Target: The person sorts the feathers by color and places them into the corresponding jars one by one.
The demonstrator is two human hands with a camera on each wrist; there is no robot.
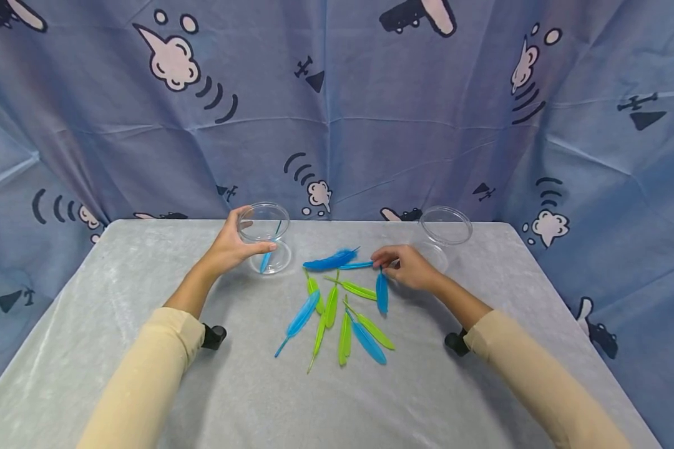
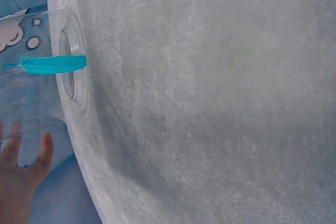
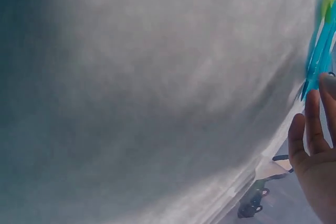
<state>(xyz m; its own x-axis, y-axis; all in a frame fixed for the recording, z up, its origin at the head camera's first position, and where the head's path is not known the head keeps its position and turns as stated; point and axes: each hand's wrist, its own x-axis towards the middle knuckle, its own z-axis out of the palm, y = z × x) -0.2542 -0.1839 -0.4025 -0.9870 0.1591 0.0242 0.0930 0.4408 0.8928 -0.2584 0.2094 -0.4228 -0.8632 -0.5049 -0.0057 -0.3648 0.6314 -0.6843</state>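
Observation:
My left hand (image 1: 230, 244) holds a clear plastic cup (image 1: 278, 218) by its side, thumb in front and fingers round the back. A blue feather (image 2: 52, 64) stands slanted inside that cup. At the right, my right hand (image 1: 410, 267) has its fingers bent, pinching at the quill end of a blue feather (image 1: 382, 294) whose vane points toward me. Right beside these fingertips lies the end of another blue feather (image 1: 357, 265). In the right wrist view, fingertips (image 3: 311, 100) are close to blue feathers (image 3: 320, 59), and part of the hand is cut off.
A second clear cup (image 1: 446, 226) stands behind my right hand. Several green feathers (image 1: 345, 337) and more blue feathers (image 1: 302, 315) lie spread on the grey table cover (image 1: 247, 386). A patterned blue curtain (image 1: 359, 93) hangs along the table's back edge.

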